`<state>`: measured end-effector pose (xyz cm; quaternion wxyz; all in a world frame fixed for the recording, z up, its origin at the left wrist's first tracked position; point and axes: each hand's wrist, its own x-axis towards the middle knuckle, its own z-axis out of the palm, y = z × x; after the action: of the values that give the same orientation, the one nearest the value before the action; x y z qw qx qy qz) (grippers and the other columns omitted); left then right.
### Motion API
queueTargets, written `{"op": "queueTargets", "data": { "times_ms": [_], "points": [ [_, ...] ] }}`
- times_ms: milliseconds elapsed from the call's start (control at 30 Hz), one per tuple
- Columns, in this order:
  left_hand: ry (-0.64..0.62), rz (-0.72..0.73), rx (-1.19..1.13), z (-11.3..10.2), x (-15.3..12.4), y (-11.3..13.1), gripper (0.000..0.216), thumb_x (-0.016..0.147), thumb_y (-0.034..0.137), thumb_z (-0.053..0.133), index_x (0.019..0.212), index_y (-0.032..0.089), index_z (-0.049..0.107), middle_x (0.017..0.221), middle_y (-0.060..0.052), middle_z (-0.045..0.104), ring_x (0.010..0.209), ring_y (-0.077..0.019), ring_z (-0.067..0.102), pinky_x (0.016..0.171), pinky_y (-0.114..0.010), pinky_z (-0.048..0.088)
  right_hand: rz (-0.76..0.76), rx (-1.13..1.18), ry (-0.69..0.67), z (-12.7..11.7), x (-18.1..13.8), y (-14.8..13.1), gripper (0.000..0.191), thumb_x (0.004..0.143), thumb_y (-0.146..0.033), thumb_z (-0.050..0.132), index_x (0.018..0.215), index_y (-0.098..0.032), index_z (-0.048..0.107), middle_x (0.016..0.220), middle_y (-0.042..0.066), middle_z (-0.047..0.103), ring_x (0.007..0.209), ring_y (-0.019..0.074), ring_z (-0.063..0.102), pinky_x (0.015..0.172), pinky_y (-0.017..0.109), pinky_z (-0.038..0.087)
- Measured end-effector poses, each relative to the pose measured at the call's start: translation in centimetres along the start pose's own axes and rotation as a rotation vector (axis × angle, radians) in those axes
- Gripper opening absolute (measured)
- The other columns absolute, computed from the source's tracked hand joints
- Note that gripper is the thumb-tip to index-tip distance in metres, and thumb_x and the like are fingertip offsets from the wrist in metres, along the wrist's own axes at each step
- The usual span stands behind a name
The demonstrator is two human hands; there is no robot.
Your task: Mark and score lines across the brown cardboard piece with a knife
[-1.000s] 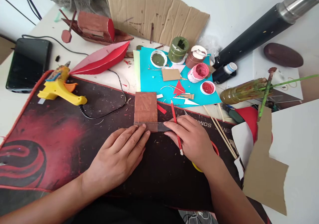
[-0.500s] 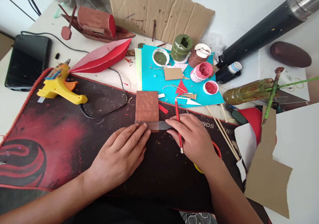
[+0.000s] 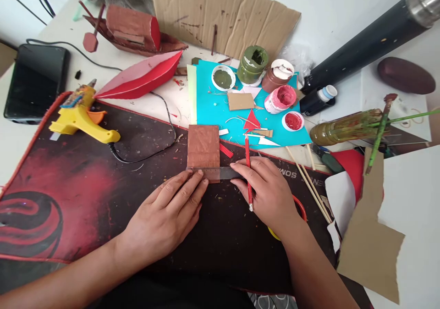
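A brown-painted cardboard piece (image 3: 203,146) lies on the dark mat, with a clear ruler (image 3: 213,173) set across its lower end. My left hand (image 3: 168,212) has its fingers stretched out, the fingertips pressing on the ruler's left part over the cardboard. At the other end, my right hand (image 3: 270,187) pinches the ruler between thumb and fingers. A red pencil (image 3: 248,171) is also tucked in that hand, its tip pointing away from me and its eraser end towards me. The right thumb is partly hidden behind the pencil.
A yellow glue gun (image 3: 82,121) lies at left, near a red paper boat hull (image 3: 144,80) and a brown model boat (image 3: 130,29). Open paint jars (image 3: 252,66) and scraps sit on a blue sheet (image 3: 209,107). Scissors (image 3: 302,208) lie partly under my right forearm.
The view has shifted very slightly. Both hands, the ruler and the cardboard piece keep nearly the same places; the pencil's tilt differs a little.
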<state>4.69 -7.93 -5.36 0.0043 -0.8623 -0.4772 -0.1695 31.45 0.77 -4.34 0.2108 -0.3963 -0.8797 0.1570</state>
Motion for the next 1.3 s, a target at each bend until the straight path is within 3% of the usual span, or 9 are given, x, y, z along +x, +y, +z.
{"op": "queueTargets", "data": {
  "times_ms": [300,733,1000,1300],
  "points": [
    [-0.008,0.011,-0.005,0.23,-0.22,-0.16,0.052,0.106,0.024,0.068,0.154,0.007,0.065,0.156,-0.020,0.071,0.145,-0.0355,0.067,0.120,-0.047,0.057,0.009,0.007,0.022,0.03,0.04,-0.06,0.027,0.112,-0.020,0.070,0.138,-0.025,0.074,0.120,0.011,0.082,0.115,0.0316,0.075,0.100,0.052,0.065],
    [-0.008,0.016,0.004,0.05,-0.03,-0.26,0.052,0.104,0.022,0.069,0.154,0.007,0.065,0.155,-0.020,0.072,0.143,-0.0340,0.069,0.122,-0.047,0.056,0.032,0.028,0.010,0.00,-0.04,-0.10,0.028,0.113,-0.021,0.068,0.139,-0.028,0.075,0.121,0.011,0.082,0.116,0.0323,0.076,0.101,0.054,0.065],
    [-0.021,0.039,0.043,0.13,-0.07,-0.36,0.053,0.105,0.022,0.067,0.156,0.007,0.064,0.155,-0.020,0.072,0.142,-0.0353,0.069,0.115,-0.048,0.060,0.024,0.037,0.033,0.10,-0.09,-0.10,0.025,0.113,-0.019,0.069,0.137,-0.023,0.074,0.121,0.012,0.082,0.116,0.0310,0.075,0.101,0.051,0.064],
    [0.000,0.027,0.027,0.15,0.13,-0.24,0.059,0.108,0.022,0.064,0.165,0.008,0.056,0.151,-0.018,0.075,0.140,-0.0338,0.069,0.117,-0.047,0.058,0.048,0.051,0.024,0.29,-0.22,0.07,0.027,0.113,-0.021,0.068,0.139,-0.025,0.075,0.122,0.012,0.082,0.116,0.0312,0.074,0.102,0.052,0.062]
  ]
}}
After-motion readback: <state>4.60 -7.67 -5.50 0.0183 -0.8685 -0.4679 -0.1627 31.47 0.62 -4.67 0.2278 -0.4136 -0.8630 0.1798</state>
